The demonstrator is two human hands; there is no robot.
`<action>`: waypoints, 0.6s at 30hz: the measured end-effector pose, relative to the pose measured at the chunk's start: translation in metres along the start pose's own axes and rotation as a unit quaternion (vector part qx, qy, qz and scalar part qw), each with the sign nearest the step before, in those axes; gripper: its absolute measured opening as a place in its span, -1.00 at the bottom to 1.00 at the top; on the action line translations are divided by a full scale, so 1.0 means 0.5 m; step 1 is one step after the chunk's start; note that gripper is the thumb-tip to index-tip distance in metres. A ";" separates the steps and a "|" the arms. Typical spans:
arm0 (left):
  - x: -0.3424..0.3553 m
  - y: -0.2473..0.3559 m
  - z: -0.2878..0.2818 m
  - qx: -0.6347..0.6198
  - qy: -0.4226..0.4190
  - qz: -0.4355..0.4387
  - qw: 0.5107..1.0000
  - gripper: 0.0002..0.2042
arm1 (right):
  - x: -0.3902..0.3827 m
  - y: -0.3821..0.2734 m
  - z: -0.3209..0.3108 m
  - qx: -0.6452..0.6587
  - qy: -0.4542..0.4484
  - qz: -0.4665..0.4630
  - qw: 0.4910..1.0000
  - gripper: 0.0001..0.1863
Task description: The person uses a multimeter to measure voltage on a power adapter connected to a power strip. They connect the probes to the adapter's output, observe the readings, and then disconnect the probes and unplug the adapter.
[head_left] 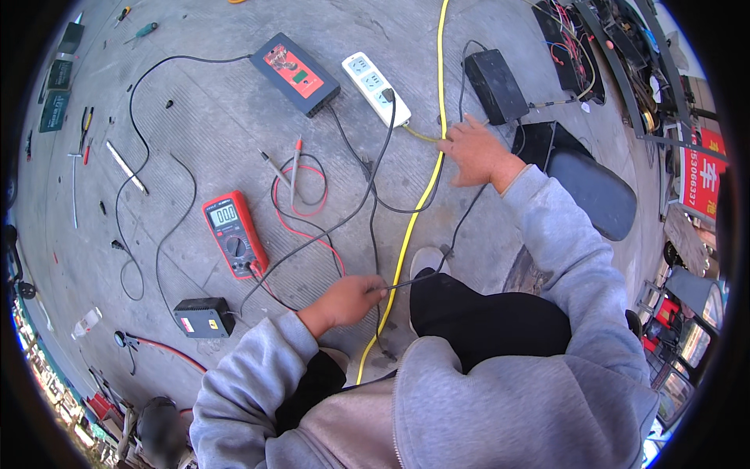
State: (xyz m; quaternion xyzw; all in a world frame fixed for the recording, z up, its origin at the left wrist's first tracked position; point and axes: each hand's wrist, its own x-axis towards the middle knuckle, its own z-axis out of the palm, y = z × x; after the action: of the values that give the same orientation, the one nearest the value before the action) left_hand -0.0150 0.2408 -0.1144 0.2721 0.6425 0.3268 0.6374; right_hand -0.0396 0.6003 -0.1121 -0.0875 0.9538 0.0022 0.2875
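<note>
My left hand (351,301) is closed with its fingertips pinching a thin black cable (422,279), which runs up to the right past my shoe. My right hand (478,154) has its fingers apart over the yellow cord (412,219); whether the fingertips touch the cord or the dark cable beside it is hard to see. Just beyond that hand lies a black power adapter (496,86). A white power strip (376,90) with one black plug (387,94) in it lies left of the adapter. A red multimeter (235,234) rests left of my left hand, its probes (294,173) lying on the floor.
Further left lie a dark charger with a red label (295,74) and a small black charger box (205,318). Screwdrivers (142,32), pliers (85,129) and green batteries (56,111) are near the left rim. An opened vehicle with wiring (570,55) stands far right.
</note>
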 end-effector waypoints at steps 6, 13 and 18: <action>0.005 -0.005 0.005 -0.007 0.026 -0.007 1.000 -0.77 | -0.020 -0.145 0.046 -0.017 0.022 -0.186 0.982 -0.52; 0.014 -0.040 0.002 -0.094 0.028 0.017 0.995 -0.73 | -0.002 -0.148 0.099 0.228 0.006 -0.203 0.952 -0.80; -0.001 -0.021 -0.043 -0.444 -0.045 -0.075 0.892 -0.76 | -0.073 -0.043 0.053 0.224 0.064 -0.135 0.963 -0.78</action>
State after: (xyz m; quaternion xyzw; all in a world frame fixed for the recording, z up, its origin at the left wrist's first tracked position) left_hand -0.0357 0.2320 -0.1228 -0.0735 0.4193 0.5169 0.7427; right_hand 0.0086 0.5864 -0.1132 -0.1488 0.9256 -0.2562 0.2354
